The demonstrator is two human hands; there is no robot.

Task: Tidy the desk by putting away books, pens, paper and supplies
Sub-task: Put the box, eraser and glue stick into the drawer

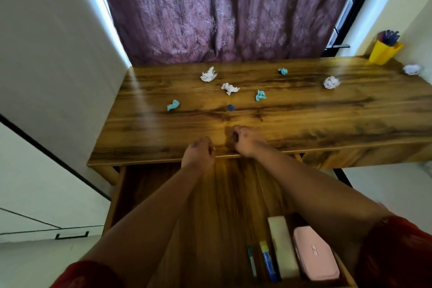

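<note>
We have one view only, a wide-angle head camera, looking forward and steeply down from above the near edge of the wooden desk (292, 110). The open drawer (217, 206) lies directly beneath us at frame bottom; the purple curtain (222, 7) fills the top. Both forearms enter from the lower corners. Straight edges bow toward the borders. There is no second view to overlap.

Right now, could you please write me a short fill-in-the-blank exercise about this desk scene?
1. The pens stand in a ____ cup at the desk's far right corner.
2. The pink case lies inside the open ____.
3. Counting white and blue ones, ____ crumpled paper balls lie on the desk top.
4. Both hands, left and right, are at the desk's ____ edge.

Missing words: yellow; drawer; seven; front
</note>
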